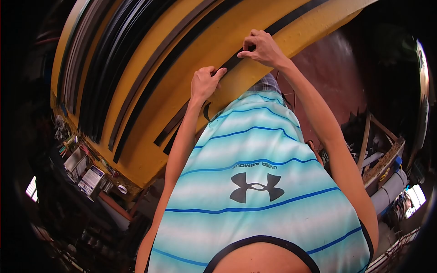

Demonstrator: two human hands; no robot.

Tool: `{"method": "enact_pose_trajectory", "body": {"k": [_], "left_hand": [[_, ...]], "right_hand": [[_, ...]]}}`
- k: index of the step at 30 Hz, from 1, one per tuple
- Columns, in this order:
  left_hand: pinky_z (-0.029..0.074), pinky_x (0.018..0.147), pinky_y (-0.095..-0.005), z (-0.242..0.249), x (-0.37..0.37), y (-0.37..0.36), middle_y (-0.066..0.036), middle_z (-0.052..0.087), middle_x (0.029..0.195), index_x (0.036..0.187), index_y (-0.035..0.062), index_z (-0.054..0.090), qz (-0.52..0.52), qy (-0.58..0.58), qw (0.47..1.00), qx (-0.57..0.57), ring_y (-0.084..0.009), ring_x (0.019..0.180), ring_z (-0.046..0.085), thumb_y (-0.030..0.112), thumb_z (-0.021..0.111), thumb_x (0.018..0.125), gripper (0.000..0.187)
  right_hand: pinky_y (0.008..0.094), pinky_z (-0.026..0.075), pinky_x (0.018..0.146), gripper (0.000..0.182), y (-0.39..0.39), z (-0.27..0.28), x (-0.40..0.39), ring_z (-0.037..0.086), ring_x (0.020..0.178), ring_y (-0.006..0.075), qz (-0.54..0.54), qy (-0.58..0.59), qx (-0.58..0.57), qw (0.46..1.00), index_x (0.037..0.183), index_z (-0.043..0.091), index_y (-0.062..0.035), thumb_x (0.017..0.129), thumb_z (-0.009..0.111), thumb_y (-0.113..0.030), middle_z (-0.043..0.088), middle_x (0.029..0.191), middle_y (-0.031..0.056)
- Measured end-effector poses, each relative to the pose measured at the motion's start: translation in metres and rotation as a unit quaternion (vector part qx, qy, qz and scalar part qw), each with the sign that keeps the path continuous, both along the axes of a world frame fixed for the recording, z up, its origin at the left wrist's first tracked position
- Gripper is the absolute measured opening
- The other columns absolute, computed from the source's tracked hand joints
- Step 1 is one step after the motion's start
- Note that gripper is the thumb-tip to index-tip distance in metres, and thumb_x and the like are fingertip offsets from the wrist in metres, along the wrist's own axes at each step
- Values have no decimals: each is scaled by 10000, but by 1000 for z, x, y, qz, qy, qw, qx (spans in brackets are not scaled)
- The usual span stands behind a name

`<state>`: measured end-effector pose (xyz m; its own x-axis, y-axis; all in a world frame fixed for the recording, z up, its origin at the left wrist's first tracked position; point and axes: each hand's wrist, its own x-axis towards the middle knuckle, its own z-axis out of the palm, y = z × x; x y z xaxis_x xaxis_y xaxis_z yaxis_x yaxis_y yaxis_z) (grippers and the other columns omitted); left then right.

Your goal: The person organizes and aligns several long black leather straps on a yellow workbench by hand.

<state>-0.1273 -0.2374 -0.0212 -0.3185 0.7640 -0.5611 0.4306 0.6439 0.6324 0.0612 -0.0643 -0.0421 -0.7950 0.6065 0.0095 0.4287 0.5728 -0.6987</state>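
A long, flat black strip (pixel 234 62) runs along the near side of a yellow table (pixel 180 95), and both hands are at it. My left hand (pixel 206 83) is closed on the strip, with the thumb toward the right and the curled fingers partly hidden. Farther up the same strip, my right hand (pixel 263 49) is closed with thumb and index finger pinched at it. Beside it lie a second black strip (pixel 150 88) and a dark brown strip (pixel 136 88). A shorter-looking brown strip end (pixel 170 125) shows near my left forearm.
Bundled dark strips (pixel 107 68) cover the table's far left. Below the table's left end are a labelled box (pixel 91 178) and assorted small items. A wooden frame (pixel 384 159) and a grey pipe (pixel 390 192) stand at right, beside a reddish floor (pixel 325 75).
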Motion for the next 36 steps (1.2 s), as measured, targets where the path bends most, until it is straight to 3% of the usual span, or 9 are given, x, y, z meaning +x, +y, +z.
{"method": "enact_pose_trajectory", "body": {"k": [10,12,23,25,36], "left_hand": [[439,466,-280,5,0,4,-59,658,573,795,7,730,6,8,999,-36,-114,456,578,422,731,940,440],[504,581,-341,12,0,7,-73,686,617,791,19,728,9,-10,997,-76,-186,558,656,436,690,946,447],[500,589,-345,11,-3,8,-75,682,616,793,19,731,-1,7,997,-81,-183,560,652,431,685,951,444],[502,600,-352,10,-3,7,-75,681,615,796,19,734,-1,10,997,-83,-187,570,655,435,682,952,447],[508,619,-365,13,0,7,-73,681,614,810,23,747,-1,24,996,-81,-202,591,666,442,681,949,447]], "right_hand": [[402,462,830,354,-3,-5,0,576,903,283,-15,-3,5,1000,840,717,-76,744,865,-383,608,906,80],[410,475,829,371,-2,-7,-1,588,899,290,-12,-1,3,1000,844,725,-83,740,854,-415,612,898,86],[397,482,775,364,-2,-3,-5,589,840,277,-10,8,11,1000,837,729,-68,723,866,-385,604,863,91],[420,474,868,367,-2,-3,-5,602,960,294,-11,-28,-12,999,829,728,-97,735,849,-430,610,897,90],[424,470,876,376,-3,-1,-5,600,956,296,-13,-32,5,999,824,723,-96,730,852,-436,605,898,88]]}}
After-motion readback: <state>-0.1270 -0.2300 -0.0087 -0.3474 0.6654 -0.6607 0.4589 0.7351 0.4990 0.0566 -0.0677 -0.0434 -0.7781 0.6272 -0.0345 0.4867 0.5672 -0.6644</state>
